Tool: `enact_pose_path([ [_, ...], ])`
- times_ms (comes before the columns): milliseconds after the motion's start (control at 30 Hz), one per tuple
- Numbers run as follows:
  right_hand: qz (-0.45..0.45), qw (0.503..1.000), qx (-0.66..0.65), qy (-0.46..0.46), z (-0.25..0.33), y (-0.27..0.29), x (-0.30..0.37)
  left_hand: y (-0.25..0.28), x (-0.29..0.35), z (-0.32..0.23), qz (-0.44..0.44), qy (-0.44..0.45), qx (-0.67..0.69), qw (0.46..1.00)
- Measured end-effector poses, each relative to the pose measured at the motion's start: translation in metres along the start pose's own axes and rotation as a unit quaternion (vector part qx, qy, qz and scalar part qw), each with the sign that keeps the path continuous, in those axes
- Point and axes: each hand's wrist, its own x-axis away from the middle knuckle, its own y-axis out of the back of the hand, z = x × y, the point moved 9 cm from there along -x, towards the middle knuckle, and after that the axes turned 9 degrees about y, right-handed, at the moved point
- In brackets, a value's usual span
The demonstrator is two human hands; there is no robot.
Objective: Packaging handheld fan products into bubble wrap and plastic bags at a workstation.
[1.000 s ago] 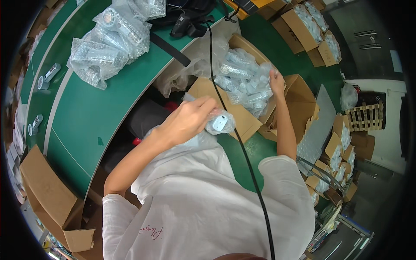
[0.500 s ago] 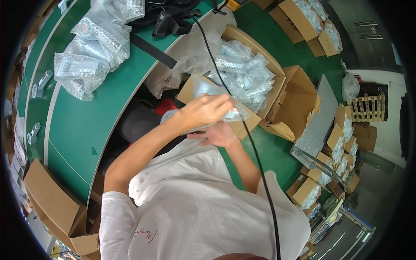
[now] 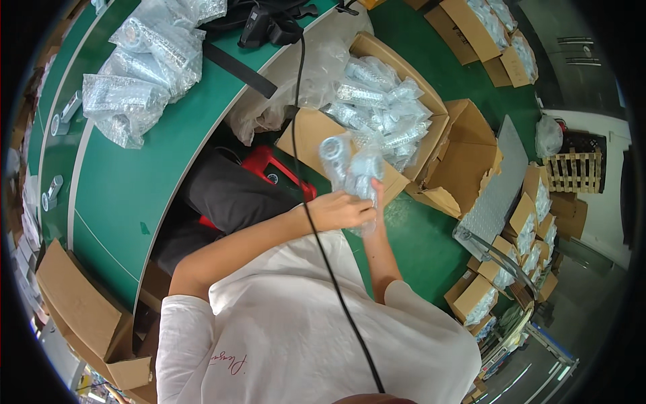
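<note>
In front of me I hold a bubble-wrapped bundle (image 3: 354, 168), pale blue-white, with rounded ends pointing away from me. It looks like two wrapped handheld pieces side by side, though the film blurs their shape. My left hand (image 3: 340, 211) is closed on the near end of the wrap. At its right side my right hand (image 3: 378, 202) grips the bundle, its fingers partly hidden behind the plastic. Just beyond both hands stands an open cardboard box (image 3: 432, 120) filled with similar wrapped pieces (image 3: 383, 111). The bundle overlaps that box's near flap in view.
On the green table (image 3: 128, 215) at left lie more bubble-wrapped pieces (image 3: 145, 74), a black strap (image 3: 239, 71) and two unwrapped white devices (image 3: 52, 193). A torn carton (image 3: 464, 158) stands right of the full box. A black cable (image 3: 323, 249) hangs across my view.
The bundle has moved right and now points away from me. My right hand has gone from spread fingers below it to a grip at its side. The hanging cable has swung left.
</note>
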Motion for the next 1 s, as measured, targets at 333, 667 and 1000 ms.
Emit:
enact_pose_path([
  [333,-0.104,0.87,0.403,0.263,0.228,0.11,-0.181,0.165,0.132,0.07,-0.012,0.407,0.281,0.869],
  [667,-0.087,0.757,0.619,0.191,0.25,0.231,-0.203,0.32,0.17,0.123,-0.198,0.363,-0.352,0.84],
  [1000,-0.068,0.702,0.66,0.258,0.17,0.174,-0.139,0.295,0.25,0.185,-0.324,0.354,-0.494,0.725],
])
